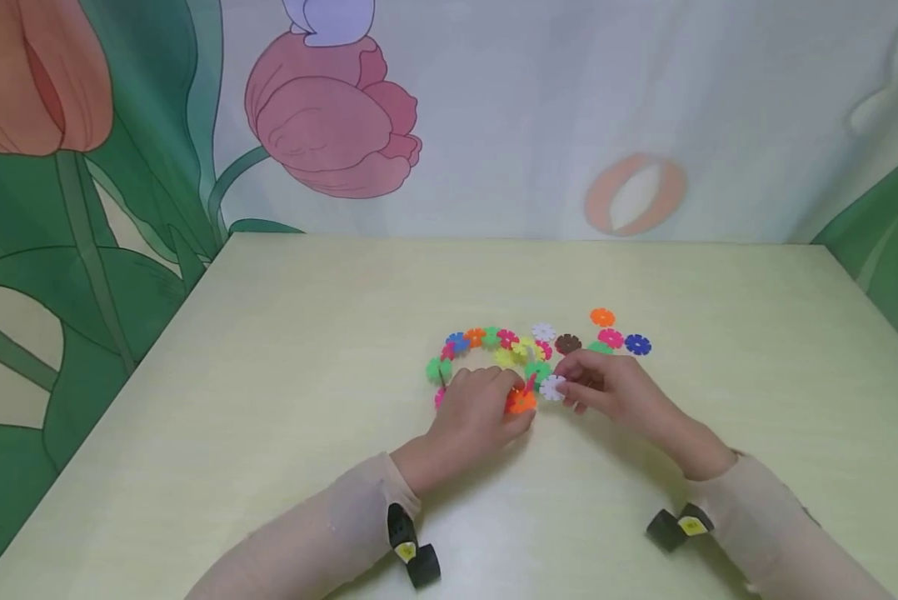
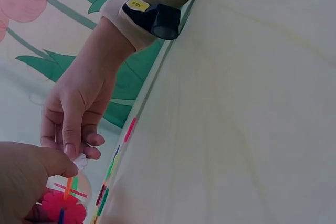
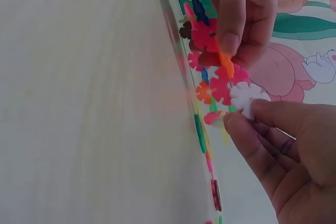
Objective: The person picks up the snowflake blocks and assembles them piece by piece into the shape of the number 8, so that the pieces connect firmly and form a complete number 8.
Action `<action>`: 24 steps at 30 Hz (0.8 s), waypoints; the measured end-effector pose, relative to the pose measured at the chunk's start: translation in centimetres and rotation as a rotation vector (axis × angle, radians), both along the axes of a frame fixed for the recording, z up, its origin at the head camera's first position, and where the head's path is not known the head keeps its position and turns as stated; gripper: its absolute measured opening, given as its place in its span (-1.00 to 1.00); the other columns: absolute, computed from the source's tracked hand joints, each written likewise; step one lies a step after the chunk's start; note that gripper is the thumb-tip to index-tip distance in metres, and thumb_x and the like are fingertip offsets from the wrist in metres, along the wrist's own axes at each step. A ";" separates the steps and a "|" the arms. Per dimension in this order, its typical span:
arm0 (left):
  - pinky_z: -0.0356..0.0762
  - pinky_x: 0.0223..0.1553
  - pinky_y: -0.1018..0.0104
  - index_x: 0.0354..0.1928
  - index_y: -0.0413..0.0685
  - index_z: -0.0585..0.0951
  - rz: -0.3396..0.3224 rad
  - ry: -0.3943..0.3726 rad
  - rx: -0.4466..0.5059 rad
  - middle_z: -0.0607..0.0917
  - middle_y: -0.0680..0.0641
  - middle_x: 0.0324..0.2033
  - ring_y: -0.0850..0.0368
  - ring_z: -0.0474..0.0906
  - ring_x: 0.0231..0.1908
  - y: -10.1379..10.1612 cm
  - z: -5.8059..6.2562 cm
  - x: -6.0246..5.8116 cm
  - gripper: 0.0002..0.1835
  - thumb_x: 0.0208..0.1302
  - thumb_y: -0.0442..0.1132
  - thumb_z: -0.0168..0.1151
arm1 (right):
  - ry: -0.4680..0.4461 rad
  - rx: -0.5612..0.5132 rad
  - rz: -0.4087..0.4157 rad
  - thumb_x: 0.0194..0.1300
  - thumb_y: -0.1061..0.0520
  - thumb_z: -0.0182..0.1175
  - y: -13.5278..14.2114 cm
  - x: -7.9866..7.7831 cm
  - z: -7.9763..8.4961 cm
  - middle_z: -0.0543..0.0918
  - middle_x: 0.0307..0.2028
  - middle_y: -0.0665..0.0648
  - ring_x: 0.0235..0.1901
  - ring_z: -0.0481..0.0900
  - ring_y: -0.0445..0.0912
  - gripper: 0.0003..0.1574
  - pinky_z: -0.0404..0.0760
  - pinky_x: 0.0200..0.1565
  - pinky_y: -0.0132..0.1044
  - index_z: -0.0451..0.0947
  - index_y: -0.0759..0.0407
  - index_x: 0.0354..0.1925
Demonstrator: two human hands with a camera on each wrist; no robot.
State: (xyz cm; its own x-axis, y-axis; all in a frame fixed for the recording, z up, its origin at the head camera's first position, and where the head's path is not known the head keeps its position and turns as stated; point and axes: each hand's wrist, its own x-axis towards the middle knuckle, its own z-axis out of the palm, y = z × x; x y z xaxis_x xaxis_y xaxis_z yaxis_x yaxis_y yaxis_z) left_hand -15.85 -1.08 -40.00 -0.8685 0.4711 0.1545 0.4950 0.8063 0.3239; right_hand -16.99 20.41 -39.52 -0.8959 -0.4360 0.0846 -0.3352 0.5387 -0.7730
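Observation:
My right hand [image 1: 625, 396] pinches a white snowflake disc [image 1: 551, 387] between thumb and fingertips. In the right wrist view the white disc [image 3: 245, 98] overlaps a pink disc [image 3: 227, 83]; whether the two are slotted together I cannot tell. My left hand [image 1: 477, 410] grips a joined chain of notched plastic discs by an orange disc [image 1: 522, 402]. From there the chain curves round in a loop of green, blue, orange, pink and yellow discs [image 1: 491, 337] behind the hand. Part of the chain is hidden under the left hand.
Loose discs lie on the table [image 1: 329, 317] past the right hand: orange [image 1: 602, 317], pink [image 1: 610, 338], dark blue [image 1: 638, 344], brown [image 1: 568, 343], white [image 1: 543, 332], and a partly covered green one [image 1: 601, 347]. A flower-printed curtain [image 1: 494, 125] hangs behind the table's far edge.

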 end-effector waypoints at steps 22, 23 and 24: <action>0.38 -0.11 0.31 -0.13 -0.07 0.62 -0.043 -0.019 0.011 0.66 0.03 -0.32 0.19 0.53 -0.26 0.0 0.2 -0.1 -0.66 0.24 0.02 0.28 | 0.238 0.098 0.008 0.15 0.31 0.33 -0.7 0.6 -0.6 0.67 -0.45 0.02 -0.46 0.60 -0.25 -0.83 0.63 -0.32 -0.46 0.64 0.18 -0.24; 0.38 -0.11 0.30 -0.13 -0.07 0.62 -0.046 -0.017 0.014 0.66 0.03 -0.32 0.18 0.54 -0.26 0.0 0.2 -0.1 -0.67 0.24 0.02 0.28 | 0.262 0.111 0.015 0.14 0.31 0.33 -0.7 0.6 -0.6 0.68 -0.44 0.02 -0.44 0.59 -0.25 -0.82 0.62 -0.32 -0.45 0.64 0.18 -0.23; 0.38 -0.11 0.30 -0.13 -0.08 0.62 -0.050 -0.015 0.016 0.66 0.03 -0.32 0.18 0.54 -0.26 0.0 0.2 -0.1 -0.67 0.24 0.02 0.28 | 0.278 0.123 0.021 0.14 0.31 0.34 -0.8 0.6 -0.6 0.69 -0.42 0.02 -0.43 0.59 -0.25 -0.81 0.63 -0.31 -0.45 0.65 0.17 -0.23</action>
State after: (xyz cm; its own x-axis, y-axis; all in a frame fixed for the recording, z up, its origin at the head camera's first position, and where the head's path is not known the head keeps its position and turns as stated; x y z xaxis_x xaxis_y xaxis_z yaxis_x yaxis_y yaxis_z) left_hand -15.97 -1.12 -39.83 -0.8462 0.5114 0.1498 0.5295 0.7754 0.3442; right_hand -16.36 19.64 -40.10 -0.8363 -0.4766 0.2711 -0.5371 0.6128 -0.5796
